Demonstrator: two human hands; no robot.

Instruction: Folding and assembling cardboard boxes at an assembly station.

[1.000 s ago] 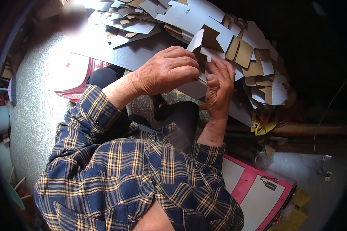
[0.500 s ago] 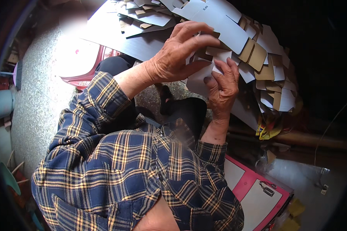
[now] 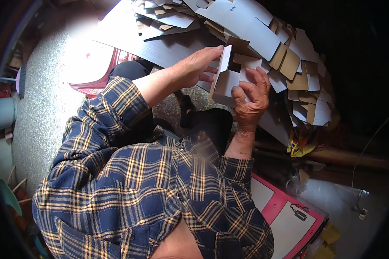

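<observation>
A small cardboard box point(image 3: 227, 82), pale inside with a brown flap raised at its far edge, is held between my hands above the near edge of the table. My left hand point(image 3: 197, 65) lies along the box's left wall, with stretched fingers against the outside and a fingertip at the top corner. On the opposite side, my right hand point(image 3: 252, 96) grips the right wall, its thumb in front and its bent fingers at a white flap. The box's top is open toward me, and its underside is hidden.
Overlapping flat white and brown carton blanks point(image 3: 242, 26) cover the far right of the table point(image 3: 160, 54). More blanks point(image 3: 168, 17) lie at the far left. A red-framed stool point(image 3: 97, 80) stands left of my knees, and a pink-edged board point(image 3: 285, 211) lies at lower right.
My left hand has drawn back left from over the box to its left wall. The box's walls and inside now show, and its brown flap stands up. My right hand stays on the right side.
</observation>
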